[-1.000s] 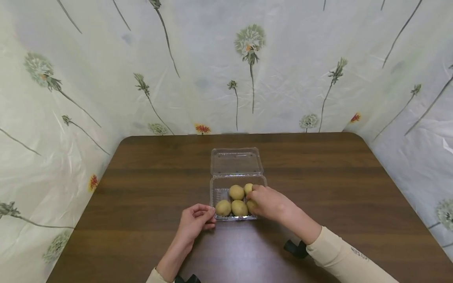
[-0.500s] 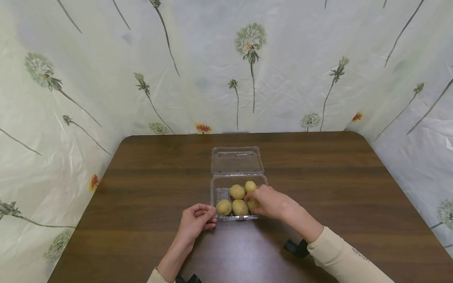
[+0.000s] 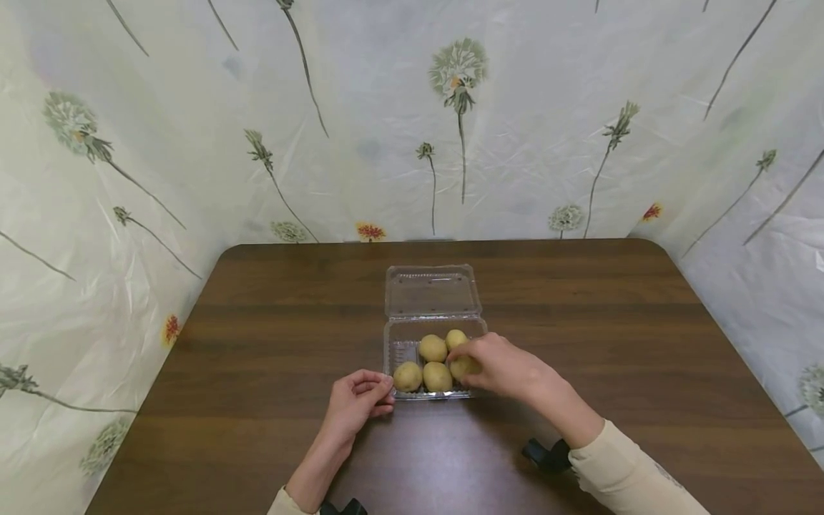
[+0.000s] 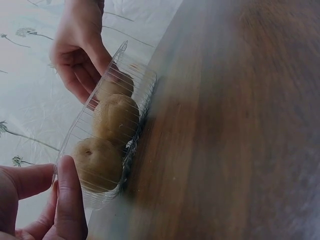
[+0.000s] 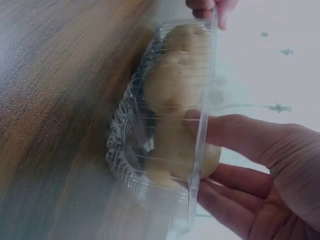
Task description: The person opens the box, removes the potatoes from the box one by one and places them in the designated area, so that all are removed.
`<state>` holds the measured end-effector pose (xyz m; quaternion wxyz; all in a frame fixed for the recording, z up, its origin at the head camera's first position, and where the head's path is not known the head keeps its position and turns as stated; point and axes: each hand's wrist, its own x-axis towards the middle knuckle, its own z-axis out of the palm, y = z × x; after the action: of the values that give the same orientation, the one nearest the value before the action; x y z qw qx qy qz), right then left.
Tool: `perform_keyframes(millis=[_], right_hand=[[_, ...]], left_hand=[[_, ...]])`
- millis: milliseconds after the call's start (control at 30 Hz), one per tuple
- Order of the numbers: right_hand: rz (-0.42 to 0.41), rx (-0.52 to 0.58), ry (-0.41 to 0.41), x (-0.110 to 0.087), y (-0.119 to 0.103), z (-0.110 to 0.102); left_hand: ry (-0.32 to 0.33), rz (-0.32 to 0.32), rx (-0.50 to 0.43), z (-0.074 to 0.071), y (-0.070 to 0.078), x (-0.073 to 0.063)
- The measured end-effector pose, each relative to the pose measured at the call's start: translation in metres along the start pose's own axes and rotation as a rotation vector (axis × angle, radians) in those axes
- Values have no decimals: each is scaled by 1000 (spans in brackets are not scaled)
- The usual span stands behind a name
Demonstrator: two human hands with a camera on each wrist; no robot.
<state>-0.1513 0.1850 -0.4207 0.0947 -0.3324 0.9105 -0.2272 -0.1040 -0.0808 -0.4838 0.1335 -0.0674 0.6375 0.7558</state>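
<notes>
A clear plastic clamshell box lies open on the table, its lid folded back away from me. Several round yellow-brown potatoes sit inside, including a front left potato, a front middle potato and a back potato. My left hand pinches the box's front left rim between thumb and fingers, as the left wrist view shows. Over the front right corner, my right hand holds a potato between thumb and fingertips, inside the box's rim. Its fingers partly hide that potato in the head view.
The dark wooden table carries the box near its middle. A pale flower-printed sheet rises along the table's back and sides. Black straps sit at both wrists.
My right hand has drifted slightly right with its fingers at the front right potato, uncovering more of the back right potato. The left hand stays on the rim.
</notes>
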Motion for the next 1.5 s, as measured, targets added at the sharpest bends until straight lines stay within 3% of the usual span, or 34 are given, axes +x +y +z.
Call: perform_keyframes(millis=[200, 500, 800, 1033, 1333, 1500], right_hand=[[-14, 88, 56, -6, 7, 2], [31, 257, 148, -21, 17, 8], [127, 592, 212, -31, 20, 16], [210, 750, 226, -35, 21, 16], [315, 819, 246, -39, 20, 17], [329, 827, 267, -41, 21, 15]], left_hand=[[6, -5, 5, -1, 1, 0], [7, -8, 7, 0, 2, -1], [5, -8, 3, 0, 1, -1], [4, -4, 2, 0, 0, 0], [-1, 1, -9, 0, -1, 0], [3, -5, -8, 0, -1, -1]])
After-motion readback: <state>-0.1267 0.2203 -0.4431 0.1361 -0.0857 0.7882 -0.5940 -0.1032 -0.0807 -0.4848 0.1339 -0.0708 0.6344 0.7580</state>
